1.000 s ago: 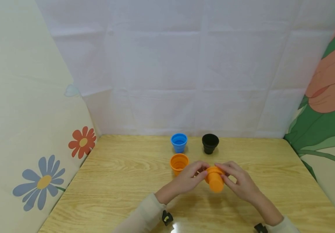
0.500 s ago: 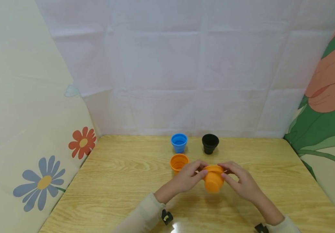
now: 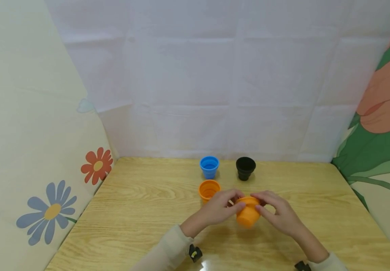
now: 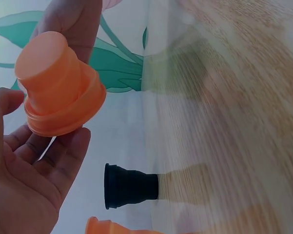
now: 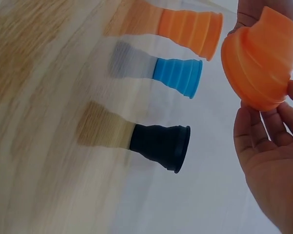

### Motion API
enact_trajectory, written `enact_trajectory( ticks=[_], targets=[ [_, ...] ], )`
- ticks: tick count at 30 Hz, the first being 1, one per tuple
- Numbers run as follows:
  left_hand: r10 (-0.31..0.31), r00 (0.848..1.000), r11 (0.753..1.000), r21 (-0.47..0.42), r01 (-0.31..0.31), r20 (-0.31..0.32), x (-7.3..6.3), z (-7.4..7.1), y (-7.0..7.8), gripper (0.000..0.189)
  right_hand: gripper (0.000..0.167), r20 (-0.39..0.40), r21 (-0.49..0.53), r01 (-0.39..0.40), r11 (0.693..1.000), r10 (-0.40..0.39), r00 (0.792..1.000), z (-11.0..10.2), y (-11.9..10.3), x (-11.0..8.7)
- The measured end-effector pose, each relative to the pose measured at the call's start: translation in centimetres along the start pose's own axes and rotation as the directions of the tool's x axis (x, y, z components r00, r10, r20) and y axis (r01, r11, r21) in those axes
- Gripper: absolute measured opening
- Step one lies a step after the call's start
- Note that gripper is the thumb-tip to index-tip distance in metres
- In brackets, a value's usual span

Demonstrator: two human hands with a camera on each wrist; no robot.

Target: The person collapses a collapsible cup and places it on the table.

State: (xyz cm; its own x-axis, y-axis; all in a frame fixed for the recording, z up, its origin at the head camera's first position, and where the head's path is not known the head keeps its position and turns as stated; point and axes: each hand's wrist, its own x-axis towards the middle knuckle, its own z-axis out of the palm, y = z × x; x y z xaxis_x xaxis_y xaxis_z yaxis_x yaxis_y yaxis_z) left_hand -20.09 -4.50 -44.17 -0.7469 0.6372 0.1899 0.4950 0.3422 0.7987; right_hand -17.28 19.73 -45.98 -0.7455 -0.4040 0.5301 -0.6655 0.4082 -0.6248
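Note:
Between both hands, above the table, is an orange collapsible cup (image 3: 248,215), its base tipped toward the head camera. My left hand (image 3: 220,206) pinches its rim from the left with thumb and fingers. From the other side, my right hand (image 3: 279,211) grips the rim in the same way. In the left wrist view the cup (image 4: 58,83) shows its round base and ridged wall, with the lower folds sitting askew. A second orange cup (image 3: 209,189) stands upright just beyond my left hand, partly covered by it.
A blue collapsible cup (image 3: 209,168) and a black one (image 3: 245,168) stand upright near the back of the wooden table (image 3: 140,210). Behind them hangs a white cloth (image 3: 188,82); flower-patterned cloths flank the table.
The held cup's base has swung from the right toward the left and its body looks wider than a second ago. Both hands keep their hold; the standing cups stay put.

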Motion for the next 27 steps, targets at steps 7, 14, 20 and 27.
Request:
enact_trajectory(
  ticks=[7, 14, 20, 27],
  targets=[
    [-0.014, 1.000, 1.000, 0.027, 0.014, -0.013, 0.17, 0.22, -0.19, 0.023, 0.032, 0.007, 0.013, -0.018, 1.000, 0.018, 1.000, 0.02, -0.18, 0.10],
    [-0.041, 0.996, 0.999, -0.036, 0.039, -0.076, -0.10, 0.02, 0.25, 0.024, 0.041, 0.049, 0.107, -0.041, 0.993, 0.036, 0.998, -0.14, 0.17, -0.14],
    [-0.034, 0.992, 0.997, -0.071, 0.025, -0.122, -0.03, 0.21, 0.15, 0.023, 0.055, 0.067, 0.154, 0.024, 0.988, -0.035, 0.997, -0.02, 0.32, -0.17],
    [-0.045, 0.990, 0.997, -0.065, 0.036, -0.135, 0.24, 0.57, 0.18, 0.032, 0.053, 0.056, 0.105, -0.056, 0.993, 0.050, 0.997, 0.26, 0.38, -0.30]
  ],
)
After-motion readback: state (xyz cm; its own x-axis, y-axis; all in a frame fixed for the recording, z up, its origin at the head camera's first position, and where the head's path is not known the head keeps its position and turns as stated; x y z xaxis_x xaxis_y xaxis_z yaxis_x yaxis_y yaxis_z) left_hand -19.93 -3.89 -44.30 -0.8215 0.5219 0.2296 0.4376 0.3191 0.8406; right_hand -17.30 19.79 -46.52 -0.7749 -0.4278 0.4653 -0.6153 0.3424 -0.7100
